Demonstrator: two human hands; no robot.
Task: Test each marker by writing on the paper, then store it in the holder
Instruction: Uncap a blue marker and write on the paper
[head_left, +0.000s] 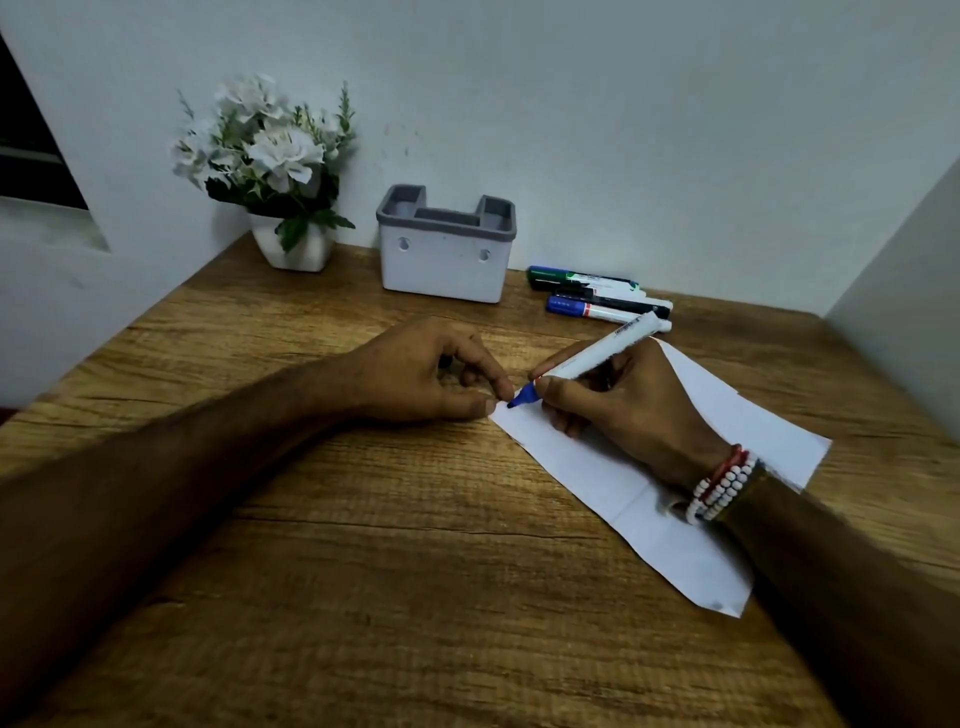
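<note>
Markers (597, 299) lie beside holder (445, 249); flowerpot (293, 244) stands left.

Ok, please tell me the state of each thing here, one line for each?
Blue marker: uncapped, held in right hand, tip on the paper.
Left hand: resting at the paper's corner.
Holder: upright, no markers showing.
Spare markers: capped, lying flat beside the holder.
Flower pot: upright.

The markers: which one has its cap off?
The blue-tipped marker held in the right hand, tip on the paper. The other markers lie capped beside the holder.
</note>
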